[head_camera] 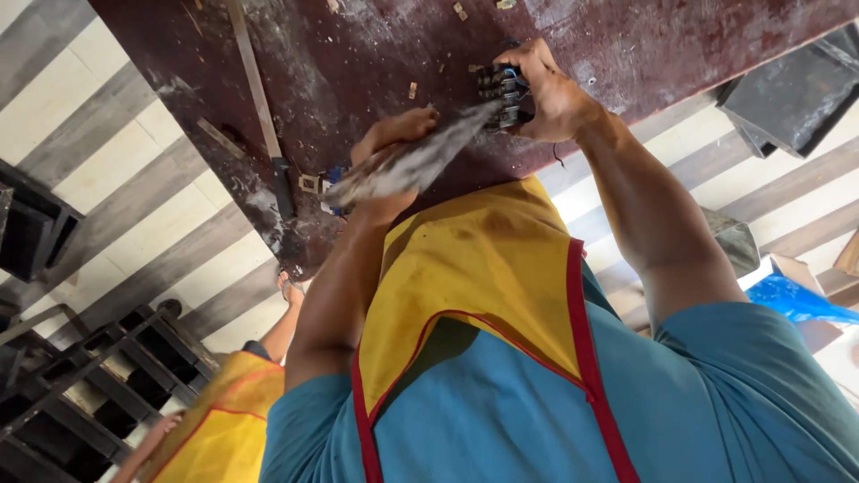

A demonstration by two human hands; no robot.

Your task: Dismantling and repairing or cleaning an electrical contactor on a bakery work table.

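Note:
My left hand (391, 148) grips a grey, motion-blurred brush-like tool (420, 161) that sweeps across the dark red-brown worktable (340, 54). My right hand (548, 89) is closed on a small black block-shaped part (499, 89) with ribs and a bit of blue on it, pressing it against the tabletop. The tool's far end reaches that part. A small blue-and-white piece (327, 183) lies by the left wrist. Both forearms reach out over my blue shirt and yellow red-trimmed vest (483, 277).
A long metal strip (257, 85) lies across the dusty table, with small chips scattered about. Another person in a yellow vest (219, 420) is at the lower left. Black metal frames (98, 376) stand left, a dark tray (792, 89) and blue bag (796, 300) right.

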